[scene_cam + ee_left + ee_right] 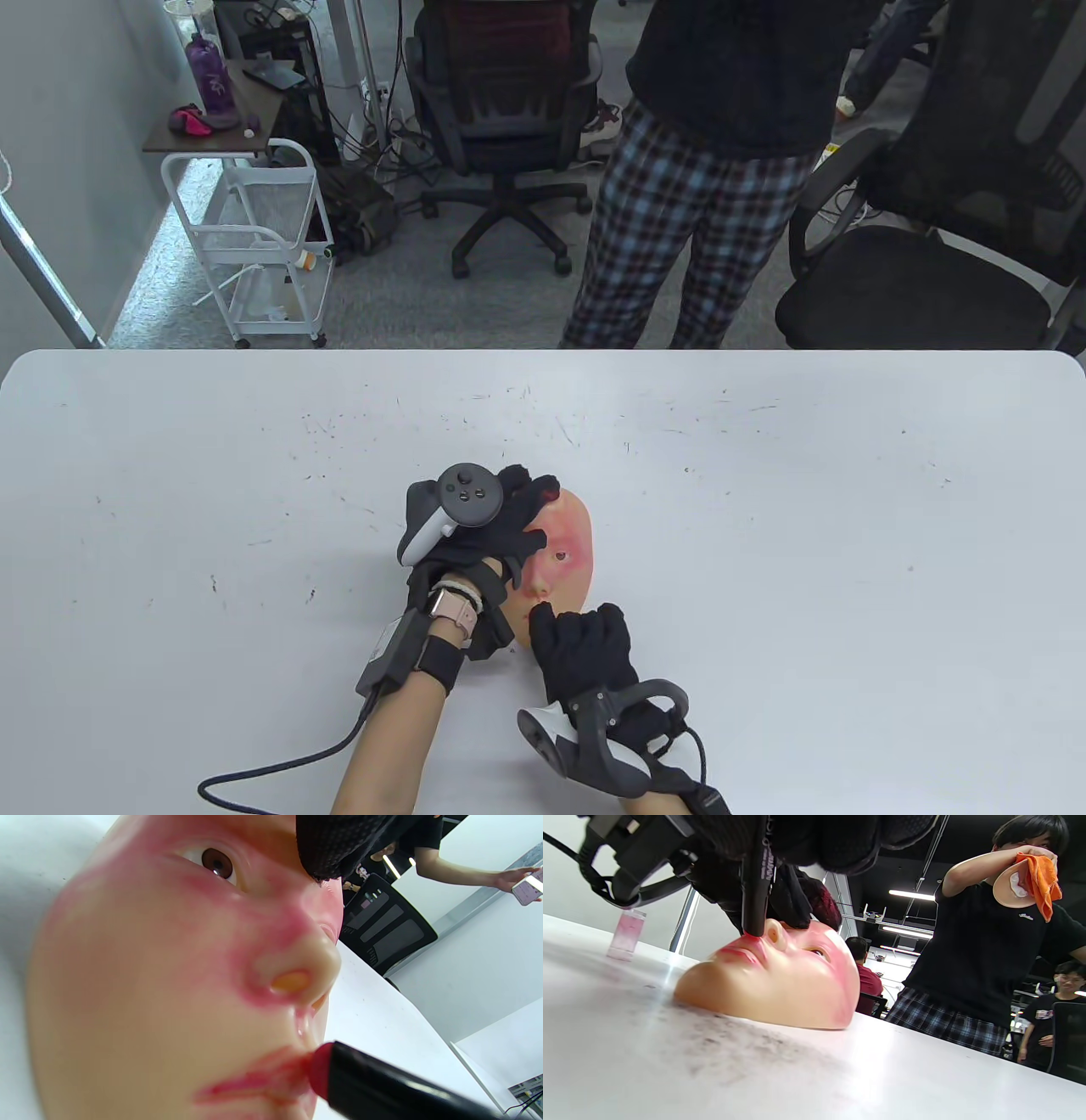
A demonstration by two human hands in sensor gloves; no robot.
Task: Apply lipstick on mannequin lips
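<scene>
Smooth, glossy mannequin face (567, 543) lies face-up near surface (764, 509) front edge, L hand (479, 543) resting spread on its forehead. R hand (585, 649) grips black lipstick tube (755, 899). Only L wrist view shows red tip (319, 1069) touching lips (254, 1079).

Both gloved hands meet over the mannequin face.

The left hand (475, 543) lies palm down across the face's upper half, fingers (335, 844) spread over the brow, tracker on top. The right hand (585, 649) comes from below, fingers (814, 840) curled around the lipstick (755, 887), its tip on the lips.
</scene>
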